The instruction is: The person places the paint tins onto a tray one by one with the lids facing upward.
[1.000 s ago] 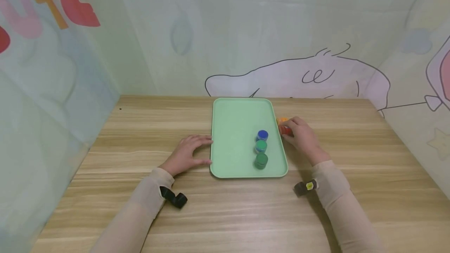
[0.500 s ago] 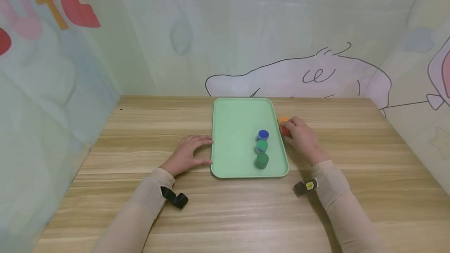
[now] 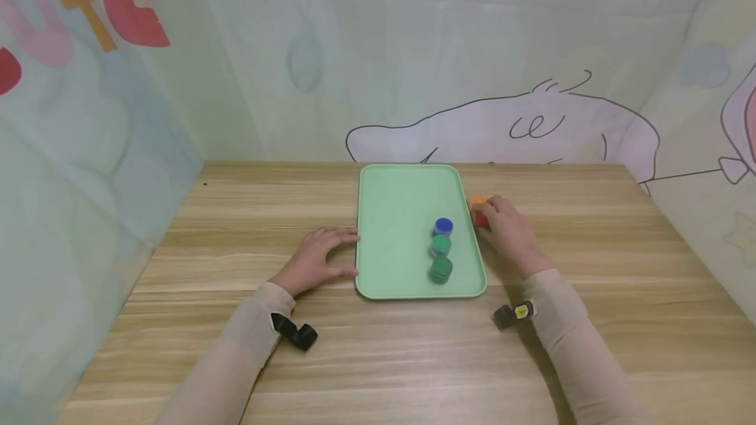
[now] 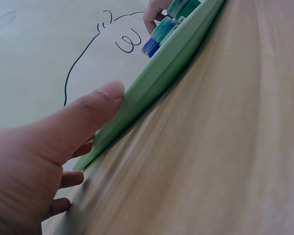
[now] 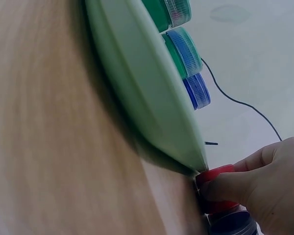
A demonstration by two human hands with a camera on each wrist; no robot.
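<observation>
A light green tray [image 3: 392, 228] lies on the wooden table. My left hand [image 3: 313, 261] rests at its left edge, fingers and thumb spread, tips right at the rim. Standing in a row on the tray's right side are a blue-lidded jar [image 3: 443, 225], a teal-lidded jar [image 3: 440, 244] and a dark green jar [image 3: 441, 270]. Just outside the right rim, my right hand [image 3: 508, 231] pinches a small red jar [image 5: 220, 172] between thumb and fingers, hiding part of it. An orange piece [image 3: 476, 201] shows right behind the red jar.
Around the tray stretches the wooden tabletop [image 3: 378, 359]. A printed cloth backdrop [image 3: 378, 58] rises at the table's far edge and both sides. In the right wrist view, a dark round piece [image 5: 232, 224] sits beyond the red jar.
</observation>
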